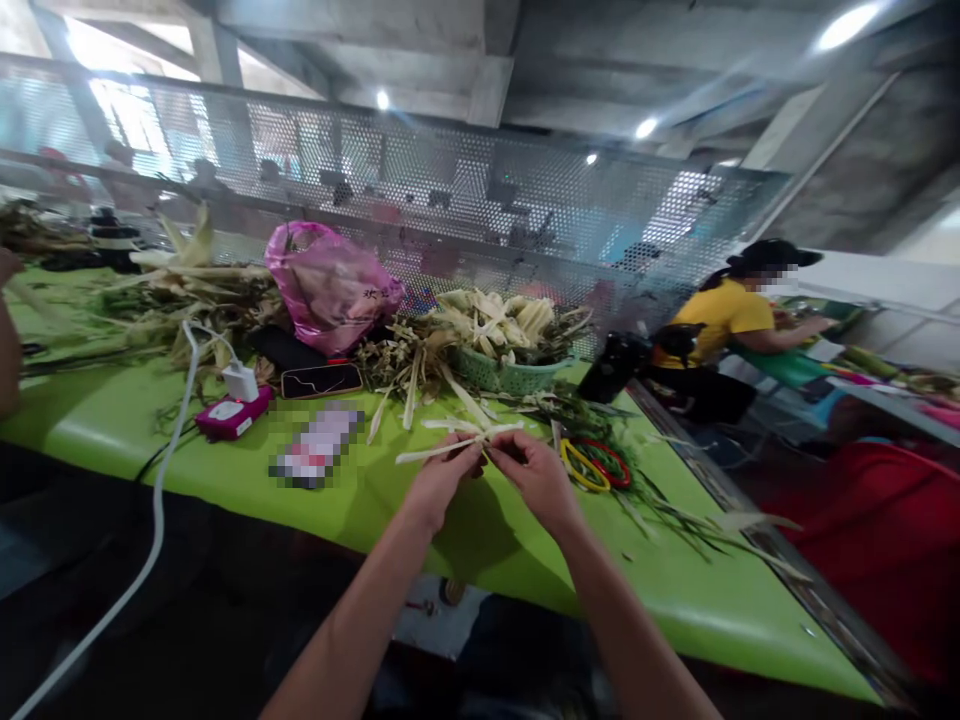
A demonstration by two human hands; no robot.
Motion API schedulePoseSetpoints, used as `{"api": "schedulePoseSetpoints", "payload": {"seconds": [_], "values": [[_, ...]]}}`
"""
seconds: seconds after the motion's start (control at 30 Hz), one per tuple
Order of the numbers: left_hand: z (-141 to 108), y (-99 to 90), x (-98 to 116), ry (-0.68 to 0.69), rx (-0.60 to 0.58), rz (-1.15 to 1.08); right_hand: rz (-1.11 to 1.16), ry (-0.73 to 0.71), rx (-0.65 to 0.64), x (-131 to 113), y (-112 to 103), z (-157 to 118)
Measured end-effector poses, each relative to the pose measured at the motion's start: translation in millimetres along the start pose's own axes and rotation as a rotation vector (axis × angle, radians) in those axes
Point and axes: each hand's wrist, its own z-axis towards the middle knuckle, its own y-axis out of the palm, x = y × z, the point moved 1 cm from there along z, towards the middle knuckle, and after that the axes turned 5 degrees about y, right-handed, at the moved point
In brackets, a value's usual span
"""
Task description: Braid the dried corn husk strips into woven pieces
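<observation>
Pale flat plant strips [431,452], like dried leaf or husk, cross one another above the green tabletop. My left hand [448,472] pinches them from the left, and one long strip sticks out past its fingers. From the right, my right hand [531,470] closes on the same crossing point, fingertips almost touching the left ones. The exact grip is partly hidden by the fingers. Just beyond both hands stands a green basket [502,375] heaped with more pale strips [499,320]. Beside my right hand lie scissors with yellow and red handles [589,467].
A pink plastic bag [330,285], a phone [321,380], a blurred-out item [319,445] and a purple power socket [234,412] with a white cable [159,500] lie leftward. A black bottle [613,365] stands right of the basket. A person in yellow [720,325] works at another table.
</observation>
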Motion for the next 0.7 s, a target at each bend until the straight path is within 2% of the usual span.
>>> {"api": "schedulePoseSetpoints", "payload": {"seconds": [0.13,0.3,0.37,0.5,0.7], "values": [[4.2,-2.8,-3.6,0.021,0.056,0.046,-0.077,-0.023,0.032,2.2,-3.7,-2.3],[8.2,-5.4,-6.6,0.013,0.151,-0.068,-0.092,-0.013,0.011,2.8,-1.5,-2.7],[7.5,-4.7,-4.9,0.01,0.161,-0.09,-0.026,0.027,-0.014,2.7,-0.7,-1.8],[3.4,-1.7,-1.3,0.0,0.101,-0.034,0.249,0.17,-0.052,3.8,-1.9,0.1],[-1.2,2.2,-1.5,-0.049,-0.063,0.097,0.446,0.239,0.089,7.8,-2.4,4.0]]}}
